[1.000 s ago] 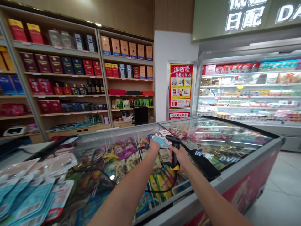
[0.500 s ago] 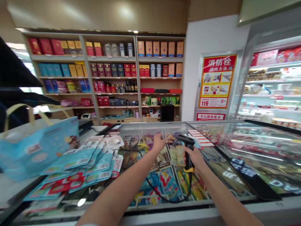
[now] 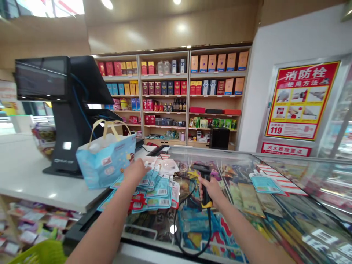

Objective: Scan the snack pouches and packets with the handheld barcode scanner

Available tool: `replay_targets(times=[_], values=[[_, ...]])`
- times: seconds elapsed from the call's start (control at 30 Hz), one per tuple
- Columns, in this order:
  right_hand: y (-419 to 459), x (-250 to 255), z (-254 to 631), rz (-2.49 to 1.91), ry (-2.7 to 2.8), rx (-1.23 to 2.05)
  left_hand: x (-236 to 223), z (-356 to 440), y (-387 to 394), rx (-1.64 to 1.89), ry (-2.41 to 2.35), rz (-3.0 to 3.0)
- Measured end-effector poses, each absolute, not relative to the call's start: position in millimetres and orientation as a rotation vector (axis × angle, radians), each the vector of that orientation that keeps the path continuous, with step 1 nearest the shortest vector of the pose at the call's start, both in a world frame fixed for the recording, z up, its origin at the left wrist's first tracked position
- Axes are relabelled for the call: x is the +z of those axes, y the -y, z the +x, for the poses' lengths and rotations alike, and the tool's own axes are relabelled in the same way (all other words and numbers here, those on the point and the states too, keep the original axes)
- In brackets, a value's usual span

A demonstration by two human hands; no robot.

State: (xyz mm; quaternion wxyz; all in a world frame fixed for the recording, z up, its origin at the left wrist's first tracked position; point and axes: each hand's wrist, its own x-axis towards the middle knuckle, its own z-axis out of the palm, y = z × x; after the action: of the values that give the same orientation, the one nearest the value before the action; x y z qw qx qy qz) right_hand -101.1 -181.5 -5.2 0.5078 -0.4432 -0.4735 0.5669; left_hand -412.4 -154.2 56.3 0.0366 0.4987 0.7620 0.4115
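Observation:
My right hand (image 3: 211, 189) is wrapped round the grip of a black and yellow barcode scanner (image 3: 205, 178), held above the glass top of a chest freezer (image 3: 220, 154). A black cable loops down from its handle. My left hand (image 3: 136, 170) reaches to the far left part of a pile of light-blue packets (image 3: 158, 190); its fingers are mostly hidden, so I cannot tell whether they grip anything. Clear and pink packages (image 3: 168, 165) lie at the back of the pile. A single light-blue packet (image 3: 266, 183) rests apart, to the right of the scanner.
A blue carrier bag (image 3: 107, 157) with cream handles stands on the white counter (image 3: 33, 161), beside a black till with screens (image 3: 62, 110). Wrapped goods (image 3: 250, 198) fill the freezer under the glass. A green basket (image 3: 41, 253) sits low at the left. Stocked shelves (image 3: 165, 94) line the back.
The view has swung left, bringing the till and counter into sight. My left hand has moved from over the freezer's middle to the packet pile. The scanner stays in my right hand, now nearer the pile.

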Motion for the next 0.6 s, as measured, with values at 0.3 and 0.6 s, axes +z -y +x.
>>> replay_targets(times=[0.3, 0.6], values=[[186, -25, -90, -1.084, 1.103, 1.331, 59, -422, 180, 0.308, -2.589, 1.817], [194, -19, -89, -1.092, 1.195, 1.267, 55, -445, 177, 0.980, -2.339, 1.721]])
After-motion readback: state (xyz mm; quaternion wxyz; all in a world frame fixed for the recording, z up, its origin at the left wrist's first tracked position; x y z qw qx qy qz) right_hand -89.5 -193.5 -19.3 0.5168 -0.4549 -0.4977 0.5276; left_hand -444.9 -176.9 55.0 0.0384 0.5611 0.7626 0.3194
